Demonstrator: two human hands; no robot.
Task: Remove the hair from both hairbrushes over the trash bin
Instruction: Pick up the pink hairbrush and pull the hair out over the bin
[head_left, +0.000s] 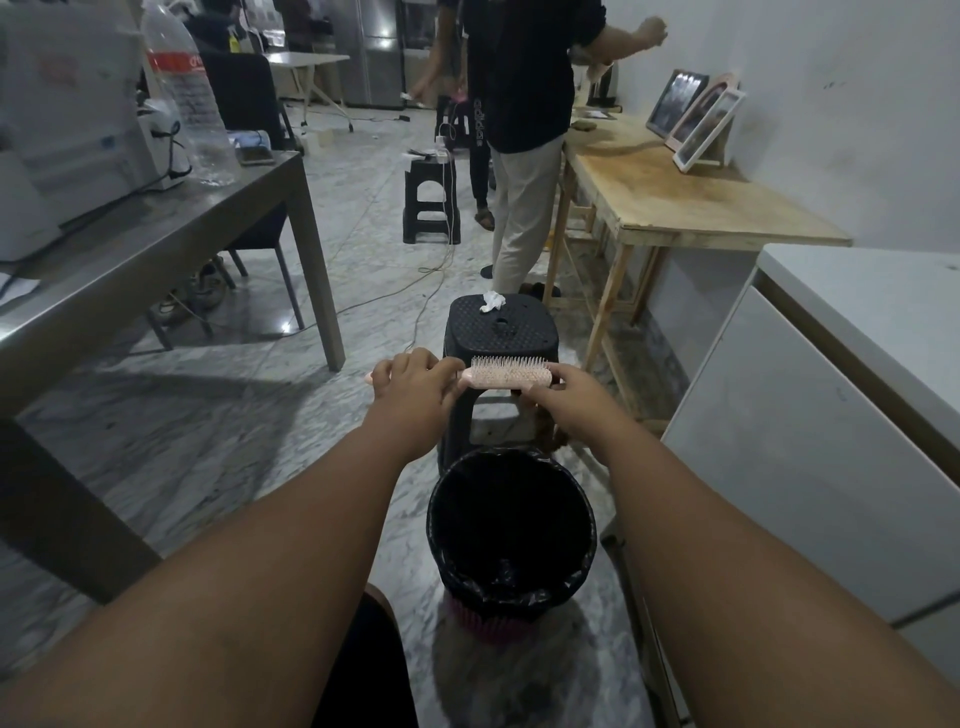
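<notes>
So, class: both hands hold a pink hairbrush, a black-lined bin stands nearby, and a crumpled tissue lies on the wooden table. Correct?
No: the head view shows the tissue on the black stool, not the wooden table. The rest holds.

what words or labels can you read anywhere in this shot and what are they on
"adidas": white letters down the black trouser leg of a person standing at the back.
bottle label: white letters on red, too blurred to read.
hairbrush, trash bin: no text visible.
</notes>
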